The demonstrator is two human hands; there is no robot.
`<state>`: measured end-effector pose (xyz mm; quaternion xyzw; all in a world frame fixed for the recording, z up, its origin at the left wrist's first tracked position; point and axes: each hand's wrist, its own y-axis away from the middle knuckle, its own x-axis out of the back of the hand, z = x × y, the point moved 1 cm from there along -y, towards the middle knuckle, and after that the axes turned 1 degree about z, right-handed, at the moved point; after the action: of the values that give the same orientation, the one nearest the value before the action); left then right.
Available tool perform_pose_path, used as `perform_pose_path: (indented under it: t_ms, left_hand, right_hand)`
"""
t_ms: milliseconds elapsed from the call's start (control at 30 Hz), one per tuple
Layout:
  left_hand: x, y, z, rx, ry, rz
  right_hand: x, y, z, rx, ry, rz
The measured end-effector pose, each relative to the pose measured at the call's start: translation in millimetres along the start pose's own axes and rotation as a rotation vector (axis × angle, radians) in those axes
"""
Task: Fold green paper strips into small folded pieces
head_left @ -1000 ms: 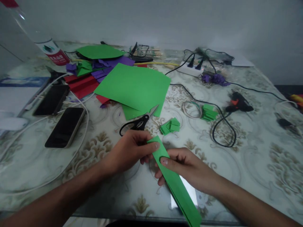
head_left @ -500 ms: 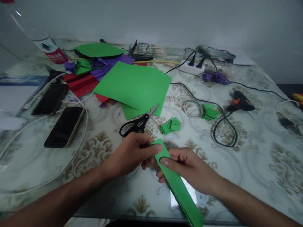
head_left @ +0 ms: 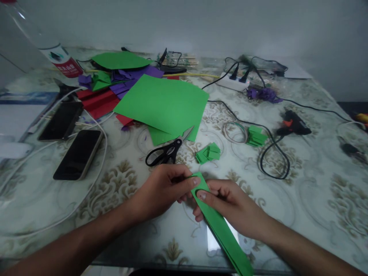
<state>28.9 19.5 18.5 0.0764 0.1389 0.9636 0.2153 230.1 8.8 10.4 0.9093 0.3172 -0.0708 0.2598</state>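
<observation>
A long strip of folded green paper (head_left: 221, 226), several layers thick, slants down toward the table's front edge. My left hand (head_left: 172, 188) pinches its upper end, thumb on top and fingers beneath. Just below, my right hand (head_left: 227, 199) grips the same strip, its thumb pressed flat on the face and the fingertips curled underneath. Black-handled scissors (head_left: 169, 148) lie partly spread beyond my left hand, blades resting over green paper sheets (head_left: 163, 103). Beyond my right hand sits a small bundle of folded green pieces (head_left: 208, 153).
Two phones (head_left: 78, 155) and a white cable (head_left: 105, 142) lie at left. A glue gun (head_left: 294, 123) with a looping black cord rests at right, near another green bundle (head_left: 256, 136) and a tape roll (head_left: 234, 132). Behind are a power strip (head_left: 234, 81), red paper (head_left: 97, 102) and a bottle (head_left: 61, 59).
Both hands and the green strip have shifted slightly to the right. The left fingers beneath the strip are drawn in closer. Both hands keep their hold.
</observation>
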Motion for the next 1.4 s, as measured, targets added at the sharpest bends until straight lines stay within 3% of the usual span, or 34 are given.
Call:
perform_pose_path:
  t_ms: [267,600,800,1000,1300,1400]
  left_hand:
    - [10.4,0,4,-0.055,0.006,0.021]
    - [42.8,-5,14,-0.090,0.129,0.274]
    - [32.5,-7,6,-0.059,0.191,0.274]
    - [12.7,-4,-4,0.042,0.062,0.030]
    - [27.3,-3,8,-0.054,0.110,0.280]
    - [22.0,-3,5,-0.059,0.123,0.283]
  right_hand:
    - [0,0,2,-0.054,-0.053,0.011]
    - [0,0,3,-0.080,-0.079,-0.002]
    - [0,0,2,-0.073,-0.062,0.039]
    - [1,-1,2,-0.041,-0.061,0.048]
    - [1,-1,6,-0.067,-0.081,-0.020]
    - [1,-1,5,-0.040,-0.052,-0.014]
